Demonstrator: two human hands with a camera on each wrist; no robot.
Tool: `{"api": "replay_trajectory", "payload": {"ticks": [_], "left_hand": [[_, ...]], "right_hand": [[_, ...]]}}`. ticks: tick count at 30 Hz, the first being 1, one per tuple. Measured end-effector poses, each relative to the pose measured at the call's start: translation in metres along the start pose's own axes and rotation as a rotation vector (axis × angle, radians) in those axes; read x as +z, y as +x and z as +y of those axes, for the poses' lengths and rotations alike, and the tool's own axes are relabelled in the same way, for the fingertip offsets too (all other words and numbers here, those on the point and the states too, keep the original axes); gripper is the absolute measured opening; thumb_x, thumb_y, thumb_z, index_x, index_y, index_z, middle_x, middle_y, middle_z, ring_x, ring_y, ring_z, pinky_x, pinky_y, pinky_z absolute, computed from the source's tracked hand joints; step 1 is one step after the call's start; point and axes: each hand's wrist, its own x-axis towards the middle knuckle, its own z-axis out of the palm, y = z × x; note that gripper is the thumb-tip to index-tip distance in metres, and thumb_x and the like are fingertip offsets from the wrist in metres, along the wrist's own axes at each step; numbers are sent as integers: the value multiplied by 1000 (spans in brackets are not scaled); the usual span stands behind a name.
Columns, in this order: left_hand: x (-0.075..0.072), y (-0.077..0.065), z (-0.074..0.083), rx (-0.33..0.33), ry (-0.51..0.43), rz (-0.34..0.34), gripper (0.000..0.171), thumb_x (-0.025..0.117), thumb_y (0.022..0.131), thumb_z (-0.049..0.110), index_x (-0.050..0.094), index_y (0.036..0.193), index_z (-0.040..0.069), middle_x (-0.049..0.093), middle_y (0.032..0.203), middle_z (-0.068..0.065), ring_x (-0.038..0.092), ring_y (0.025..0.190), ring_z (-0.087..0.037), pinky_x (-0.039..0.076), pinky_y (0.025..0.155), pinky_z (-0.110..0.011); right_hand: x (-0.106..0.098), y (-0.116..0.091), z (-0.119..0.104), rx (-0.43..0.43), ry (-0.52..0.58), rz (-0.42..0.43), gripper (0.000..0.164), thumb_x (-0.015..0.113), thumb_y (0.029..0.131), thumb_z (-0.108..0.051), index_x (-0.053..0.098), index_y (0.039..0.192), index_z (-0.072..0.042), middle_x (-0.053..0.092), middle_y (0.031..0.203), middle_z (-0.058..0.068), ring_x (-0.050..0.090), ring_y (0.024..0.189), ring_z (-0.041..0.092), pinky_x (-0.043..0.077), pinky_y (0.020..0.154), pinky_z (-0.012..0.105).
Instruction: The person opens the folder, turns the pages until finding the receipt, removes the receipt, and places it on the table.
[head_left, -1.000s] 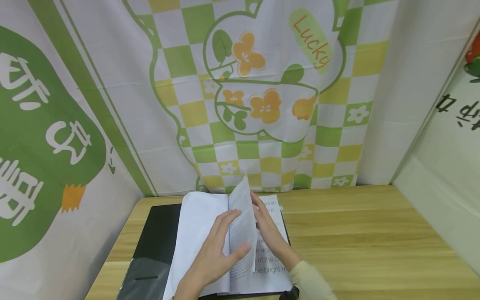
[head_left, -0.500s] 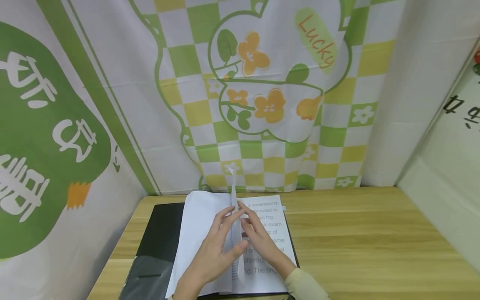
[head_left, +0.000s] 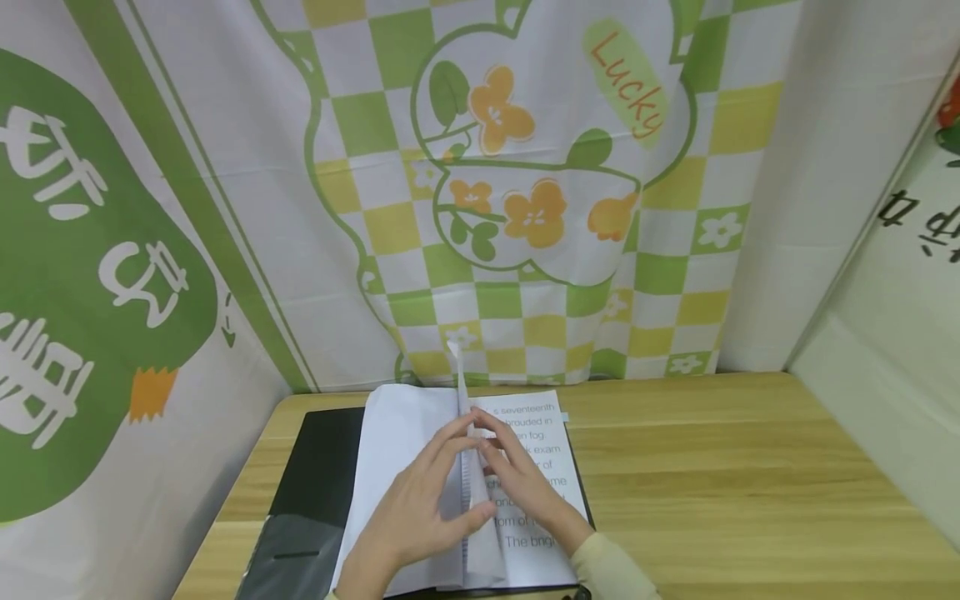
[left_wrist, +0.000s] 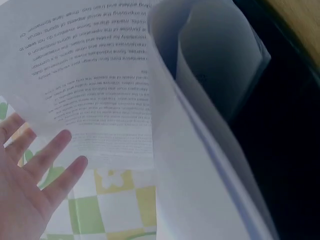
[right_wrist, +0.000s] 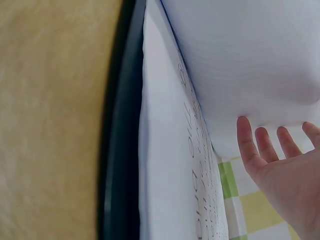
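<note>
A black folder (head_left: 303,475) lies spread on the table with paper sheets in it. Blank white paper (head_left: 401,433) covers its left side; a sheet in large print (head_left: 551,467) is on the right. Between them one page (head_left: 483,554) stands nearly upright, its top corner bent. My left hand (head_left: 416,504) is at its left face, fingers extended and thumb apart; in the left wrist view these fingers (left_wrist: 50,147) are by the small print. On the other face, my right hand (head_left: 528,487) touches the paper with spread fingertips, seen in the right wrist view against the pale page (right_wrist: 250,60).
The wooden table (head_left: 712,483) extends to the right of the folder. A checkered curtain (head_left: 510,317) hangs behind the table's back edge. White fabric walls with green print (head_left: 150,250) stand at the left, and another pale panel (head_left: 885,375) at the right.
The page has swung from leaning right to nearly upright, slightly left at its top. My right hand has moved left with it, uncovering more large print. The left hand stays about where it was.
</note>
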Motion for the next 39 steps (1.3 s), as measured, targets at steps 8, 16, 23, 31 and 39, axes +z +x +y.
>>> {"api": "replay_trajectory", "payload": {"ticks": [8, 16, 23, 31, 39], "left_hand": [[-1, 0, -2, -28, 19, 5, 58, 72, 93, 59, 59, 137, 24, 39, 163, 0, 68, 94, -12, 56, 66, -26], [-3, -3, -5, -134, 39, -69, 57, 75, 91, 62, 63, 138, 33, 36, 165, 5, 69, 99, -16, 58, 72, -32], [-12, -6, -12, -273, 69, -107, 61, 74, 88, 68, 63, 139, 37, 32, 168, 12, 67, 100, -15, 55, 74, -33], [-20, -13, -27, -438, 119, -164, 77, 74, 83, 76, 57, 147, 37, 26, 171, 0, 55, 135, -32, 57, 81, -50], [-24, -18, -35, -563, 129, -189, 102, 77, 79, 77, 37, 164, 37, 14, 173, -15, 41, 142, -51, 57, 76, -62]], "right_hand": [[-10, 5, 3, 66, -7, 74, 52, 39, 116, -37, 37, 164, -20, 47, 156, 15, 57, 130, 34, 59, 92, 45], [-53, 7, 5, 112, 17, 234, 51, 40, 115, -40, 49, 156, -11, 52, 153, 23, 57, 130, 45, 58, 94, 53], [-89, 9, 7, 144, 54, 311, 53, 40, 116, -39, 47, 156, -5, 50, 153, 26, 57, 131, 45, 55, 100, 57], [-102, 6, 14, 188, -60, 298, 55, 40, 115, -41, 44, 158, -7, 47, 158, 22, 46, 143, 44, 42, 114, 60], [-105, 3, 22, 247, -215, 312, 53, 49, 112, -24, 43, 155, 6, 45, 156, 30, 48, 140, 47, 35, 118, 63]]}}
